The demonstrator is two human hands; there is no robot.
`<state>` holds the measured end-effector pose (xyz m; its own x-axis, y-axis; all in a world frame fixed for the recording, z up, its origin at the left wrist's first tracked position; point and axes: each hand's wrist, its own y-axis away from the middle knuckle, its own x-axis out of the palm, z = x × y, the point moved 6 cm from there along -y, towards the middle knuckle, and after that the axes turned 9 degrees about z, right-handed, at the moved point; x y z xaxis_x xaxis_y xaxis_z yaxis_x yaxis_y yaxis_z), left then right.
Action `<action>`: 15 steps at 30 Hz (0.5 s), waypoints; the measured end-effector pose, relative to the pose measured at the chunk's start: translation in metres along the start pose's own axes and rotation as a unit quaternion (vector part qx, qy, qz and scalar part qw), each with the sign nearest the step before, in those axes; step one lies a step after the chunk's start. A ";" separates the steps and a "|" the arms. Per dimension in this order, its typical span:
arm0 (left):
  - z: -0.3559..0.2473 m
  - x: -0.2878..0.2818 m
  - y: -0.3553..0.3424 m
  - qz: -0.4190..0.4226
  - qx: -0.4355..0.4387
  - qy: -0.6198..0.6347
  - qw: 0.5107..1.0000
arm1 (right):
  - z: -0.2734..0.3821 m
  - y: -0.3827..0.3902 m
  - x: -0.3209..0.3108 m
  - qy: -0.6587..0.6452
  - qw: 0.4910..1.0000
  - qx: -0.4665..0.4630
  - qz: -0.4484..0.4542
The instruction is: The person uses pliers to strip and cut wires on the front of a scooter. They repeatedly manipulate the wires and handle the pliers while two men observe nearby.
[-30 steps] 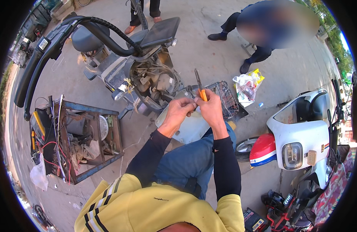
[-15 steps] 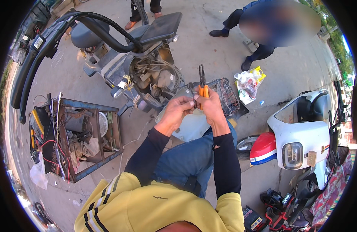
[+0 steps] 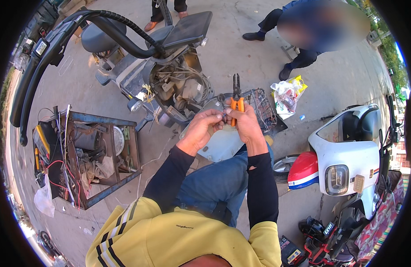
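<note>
Two hands: right hand (image 3: pixel 246 123) grips one orange-handled pliers (image 3: pixel 236 99); left hand (image 3: pixel 202 129) pinches one wire (image 3: pixel 221 116).

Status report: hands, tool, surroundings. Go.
Right hand grips orange-handled pliers, jaws up. Left hand pinches a small part against them. Stripped scooter just beyond.

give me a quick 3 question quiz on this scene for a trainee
1. True or false: the right hand holds orange-handled pliers with the jaws pointing up.
2. What lies to the person's left on the ground? A) a blue metal toolbox full of tools and wires B) a ladder C) a tyre
3. Fill in: the left hand pinches a small part right beside the ____.

Key: 1 true; 2 A; 3 pliers
</note>
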<state>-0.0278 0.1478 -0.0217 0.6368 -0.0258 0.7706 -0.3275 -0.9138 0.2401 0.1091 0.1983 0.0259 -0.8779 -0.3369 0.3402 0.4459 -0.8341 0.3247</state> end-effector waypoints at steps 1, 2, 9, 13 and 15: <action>0.000 0.000 0.000 0.002 0.000 0.005 1.000 | 0.000 0.000 0.000 -0.006 1.000 0.000 0.002; 0.000 0.000 0.000 0.000 -0.002 0.009 1.000 | -0.002 -0.001 -0.001 -0.014 1.000 0.002 0.003; 0.001 -0.003 -0.002 0.005 -0.018 0.024 1.000 | -0.003 0.000 -0.003 -0.014 1.000 0.003 0.009; 0.004 -0.004 -0.003 -0.007 -0.004 0.031 0.999 | 0.000 -0.001 -0.002 0.002 1.000 -0.009 0.017; 0.000 0.000 -0.003 -0.020 0.030 -0.011 0.999 | 0.003 0.001 0.001 0.008 1.000 -0.008 0.008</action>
<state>-0.0275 0.1504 -0.0224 0.6647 0.0035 0.7471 -0.2592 -0.9368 0.2350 0.1092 0.1989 0.0295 -0.8735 -0.3571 0.3309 0.4571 -0.8356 0.3047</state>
